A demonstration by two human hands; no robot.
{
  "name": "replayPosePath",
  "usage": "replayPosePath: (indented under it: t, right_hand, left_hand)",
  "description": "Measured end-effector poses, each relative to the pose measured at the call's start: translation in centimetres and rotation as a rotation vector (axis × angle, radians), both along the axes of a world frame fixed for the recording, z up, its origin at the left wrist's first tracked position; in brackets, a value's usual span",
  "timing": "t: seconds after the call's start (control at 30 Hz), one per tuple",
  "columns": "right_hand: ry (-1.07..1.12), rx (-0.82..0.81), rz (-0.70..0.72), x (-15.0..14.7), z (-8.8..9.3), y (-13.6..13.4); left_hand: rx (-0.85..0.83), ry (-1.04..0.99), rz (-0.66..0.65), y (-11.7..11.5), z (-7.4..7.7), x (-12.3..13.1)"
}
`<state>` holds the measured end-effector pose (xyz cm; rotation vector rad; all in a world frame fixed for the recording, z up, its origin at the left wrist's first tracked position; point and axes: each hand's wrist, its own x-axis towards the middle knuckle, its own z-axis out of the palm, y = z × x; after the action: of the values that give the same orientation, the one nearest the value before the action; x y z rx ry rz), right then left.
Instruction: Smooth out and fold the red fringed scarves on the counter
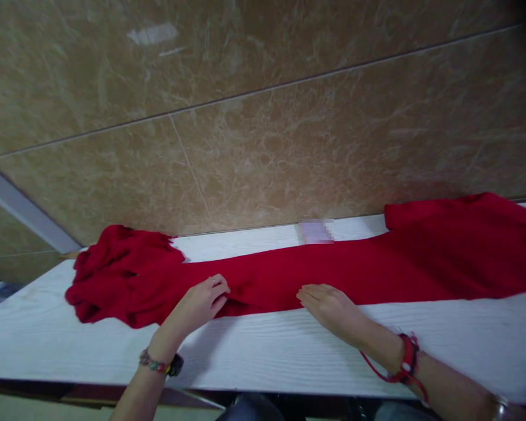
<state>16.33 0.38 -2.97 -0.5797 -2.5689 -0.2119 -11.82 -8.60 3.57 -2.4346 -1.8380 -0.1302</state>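
A long strip of red cloth (280, 280) lies lengthwise over the white table, with a ragged edge at its bunched left end. My left hand (206, 301) is closed on the cloth's near part, and a small raised fold runs from its fingertips. To the right, my right hand (328, 307) rests on the near edge of the strip. Its fingers lie flat and close together, pressing on the cloth. Between the hands the cloth is mostly smooth. At the right the strip widens into overlapping layers.
A brown marbled tile wall (289, 146) rises right behind the white table (263, 345). A small pale purple item, blurred out (316, 231), lies between the cloth and the wall. The table's front edge runs just before my body.
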Motion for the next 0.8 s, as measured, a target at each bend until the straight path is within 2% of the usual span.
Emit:
replayPosePath:
  t: [0.13,0.3,0.47,0.57,0.67,0.8]
  right_hand:
    - [-0.036,0.0,0.011,0.2,0.1,-0.1]
    - [-0.08,0.047,0.033,0.5,0.1,0.0]
    - [-0.106,0.063,0.062,0.9,-0.4,0.5]
    - [-0.155,0.079,0.105,1.3,-0.1,0.6]
    - [-0.207,0.095,0.148,1.7,0.4,0.7]
    - [-0.226,0.119,0.146,2.4,0.8,0.5]
  left_hand:
    - [-0.055,-0.02,0.077,-1.8,-1.1,-0.4]
    - [0.027,0.025,0.127,-3.4,-3.3,-1.1]
    - [0.074,0.022,0.099,-3.2,-3.0,-0.2]
    - [-0.077,-0.032,0.098,-2.9,-2.5,1.1]
    - [-0.285,-0.054,0.186,-2.8,-2.2,2.1]
    - [-0.369,-0.075,0.275,-2.6,-2.3,2.5]
